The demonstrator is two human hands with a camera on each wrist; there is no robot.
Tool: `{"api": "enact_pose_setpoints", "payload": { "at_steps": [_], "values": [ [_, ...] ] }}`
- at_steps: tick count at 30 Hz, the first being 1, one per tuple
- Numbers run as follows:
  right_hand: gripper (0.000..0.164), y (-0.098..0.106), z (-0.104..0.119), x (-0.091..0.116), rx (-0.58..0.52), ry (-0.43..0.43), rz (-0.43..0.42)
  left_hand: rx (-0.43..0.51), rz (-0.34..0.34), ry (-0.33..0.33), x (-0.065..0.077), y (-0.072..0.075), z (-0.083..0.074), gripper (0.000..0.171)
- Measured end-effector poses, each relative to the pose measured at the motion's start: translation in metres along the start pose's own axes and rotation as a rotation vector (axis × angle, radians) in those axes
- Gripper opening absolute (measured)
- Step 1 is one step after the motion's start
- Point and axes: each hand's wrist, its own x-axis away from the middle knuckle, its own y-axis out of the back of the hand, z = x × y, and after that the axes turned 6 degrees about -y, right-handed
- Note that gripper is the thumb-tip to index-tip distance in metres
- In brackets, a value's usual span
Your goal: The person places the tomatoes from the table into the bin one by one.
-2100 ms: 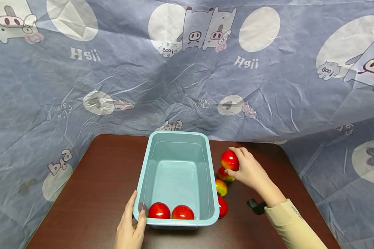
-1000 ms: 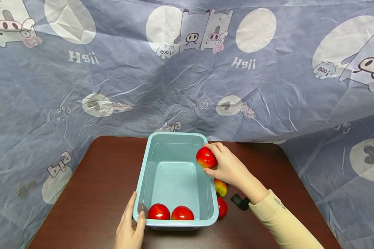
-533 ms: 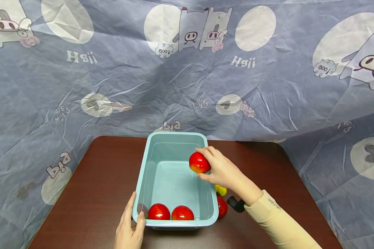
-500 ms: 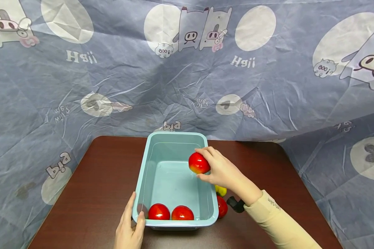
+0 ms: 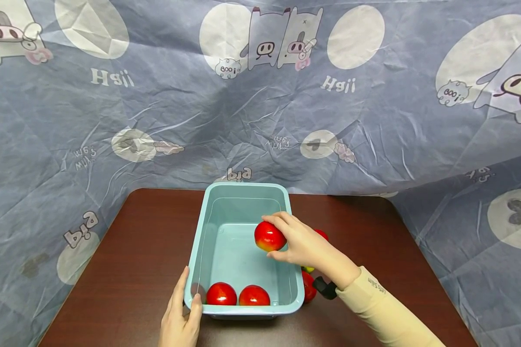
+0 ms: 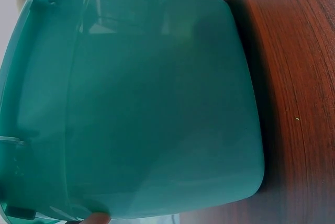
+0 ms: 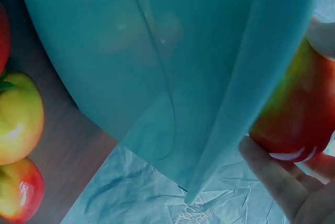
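Note:
My right hand (image 5: 308, 246) grips a glossy red-and-yellow apple (image 5: 269, 236) between thumb and fingers, over the right half of a pale blue-green plastic tub (image 5: 298, 284). In the right wrist view, the held apple (image 7: 301, 109) shows past the tub's rim. With my left hand (image 5: 180, 313) I hold the tub's near left corner, thumb at the rim and fingers along the outer side wall. Inside the tub, two red round fruits (image 5: 221, 294) lie against the near wall.
Beside the tub's right wall, several more fruits rest on the brown table (image 5: 156, 241): a red one (image 5: 308, 287) and yellow-red ones (image 7: 18, 124), partly hidden by my right arm. A black wrist mount (image 5: 324, 287) sits under that wrist. A patterned grey-blue cloth (image 5: 260, 111) hangs behind.
My right hand has carried the apple from above the fruits right of the tub leftward across the rim, then lower and nearer over the tub. My left hand keeps its hold.

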Motion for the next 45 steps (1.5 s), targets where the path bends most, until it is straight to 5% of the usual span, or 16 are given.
{"api": "enact_pose_setpoints", "payload": {
  "at_steps": [33,45],
  "values": [
    [0.075,-0.009,-0.002,0.005,0.015,0.038,0.162,0.007,0.014,0.021,0.0,0.001,-0.002,0.059],
    [0.063,0.003,-0.016,0.009,-0.01,0.086,-0.026,0.013,0.02,0.006,-0.001,0.002,-0.004,0.059]
  ]
}}
